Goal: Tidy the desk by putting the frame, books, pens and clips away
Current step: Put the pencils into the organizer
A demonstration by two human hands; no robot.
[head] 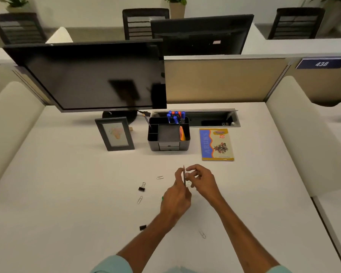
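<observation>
My left hand (176, 201) is closed around a thin pencil (184, 175) held upright over the white desk (67, 194). My right hand (202, 179) hovers right beside the pencil, fingers curled and touching its tip area; a small clip may lie under it, I cannot tell. Loose paper clips (159, 177) (139, 200) (202, 234) and black binder clips (142, 187) (142, 227) are scattered around. A dark picture frame (115, 133) stands upright. The black organiser (168, 134) holds blue and red pens (175, 116). A blue-and-yellow book (217, 144) lies flat to its right.
A large black monitor (91, 75) stands behind the frame and organiser. An open cable tray (213, 119) runs along the desk's back edge. Beige partition panels close the back and both sides. A second monitor and chairs sit beyond the partition.
</observation>
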